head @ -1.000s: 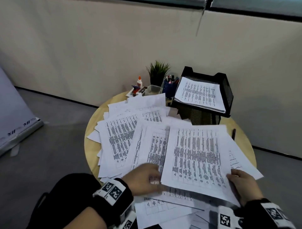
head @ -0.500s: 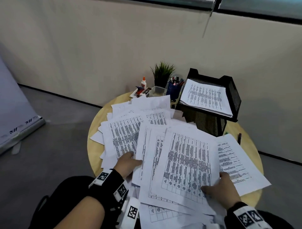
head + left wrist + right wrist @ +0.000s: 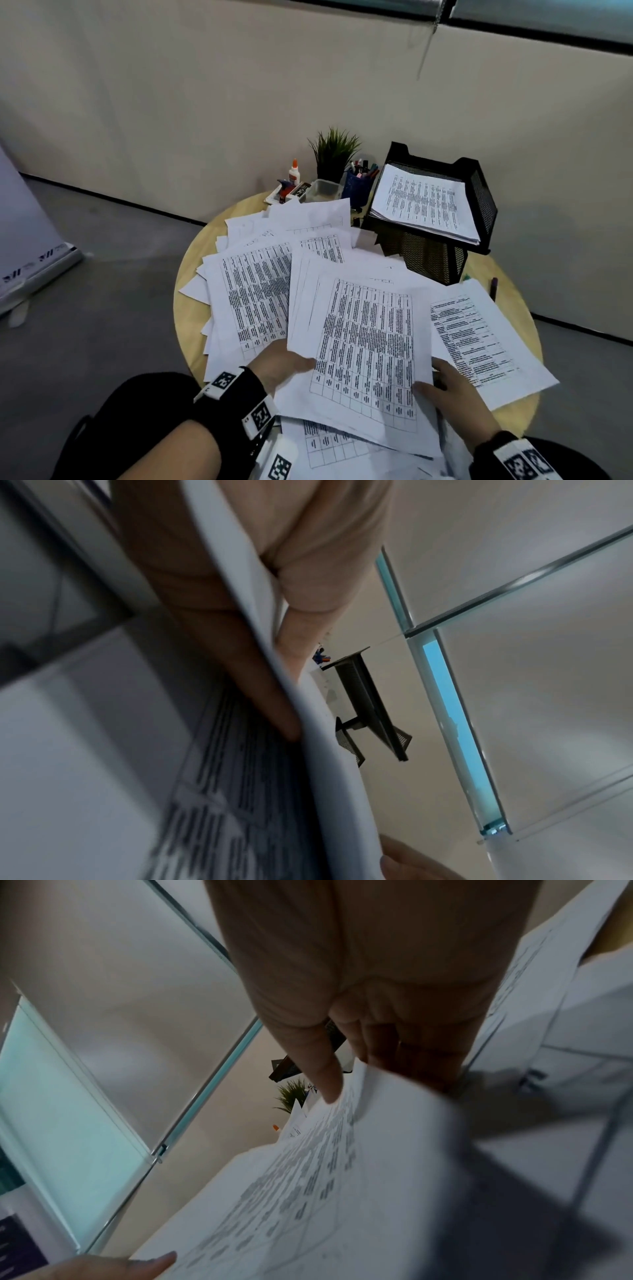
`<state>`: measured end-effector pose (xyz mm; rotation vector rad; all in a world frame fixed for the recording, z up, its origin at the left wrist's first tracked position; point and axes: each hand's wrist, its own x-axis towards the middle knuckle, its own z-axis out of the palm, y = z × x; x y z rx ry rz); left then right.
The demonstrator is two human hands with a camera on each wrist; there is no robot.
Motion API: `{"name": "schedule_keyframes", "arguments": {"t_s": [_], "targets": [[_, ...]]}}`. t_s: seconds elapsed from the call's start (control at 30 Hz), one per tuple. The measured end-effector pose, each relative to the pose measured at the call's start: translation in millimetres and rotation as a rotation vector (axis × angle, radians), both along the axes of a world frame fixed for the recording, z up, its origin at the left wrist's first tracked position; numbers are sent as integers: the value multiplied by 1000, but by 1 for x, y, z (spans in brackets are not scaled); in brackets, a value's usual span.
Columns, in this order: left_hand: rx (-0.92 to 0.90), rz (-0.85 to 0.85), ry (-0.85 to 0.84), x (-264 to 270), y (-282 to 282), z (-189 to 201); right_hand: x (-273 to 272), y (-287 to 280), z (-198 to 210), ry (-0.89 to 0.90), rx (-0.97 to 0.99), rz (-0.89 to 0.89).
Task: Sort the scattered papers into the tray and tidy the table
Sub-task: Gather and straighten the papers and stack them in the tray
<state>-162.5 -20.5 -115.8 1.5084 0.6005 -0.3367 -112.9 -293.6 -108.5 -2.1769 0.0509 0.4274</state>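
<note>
On the left of the round pale wooden table [image 3: 186, 274], loose white printed sheets [image 3: 253, 294] lie fanned and overlapping. At the near edge the left hand [image 3: 279, 365] pinches the left side of a small stack of white sheets printed with tables [image 3: 366, 346], thumb on top and fingers [image 3: 240, 653] underneath. The right hand [image 3: 455, 394] pinches the stack's right edge the same way, thumb above. Just right of it another printed sheet [image 3: 479, 342] lies flat. At the far side stand a white glue bottle [image 3: 294, 173], a small green potted plant [image 3: 334, 154] and a blue pen cup [image 3: 358, 185]; far right, the black mesh tray [image 3: 479, 202] holds a pile of printed pages [image 3: 421, 202].
</note>
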Motion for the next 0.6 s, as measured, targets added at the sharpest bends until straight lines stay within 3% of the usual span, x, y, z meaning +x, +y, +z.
{"name": "schedule_keyframes", "arguments": {"t_s": [0.2,0.37,0.5,0.6], "targets": [[-17,190,-98,4,22,9,15,-12,2,-127,-163,-229],[69,451,-192,11,53,6,22,-16,-7,-22,-306,-159],[124,570,-261,13,69,-1,31,-24,-31,18,-269,-123],[139,588,-273,14,73,-6,25,-18,-16,-19,-202,-179]]}}
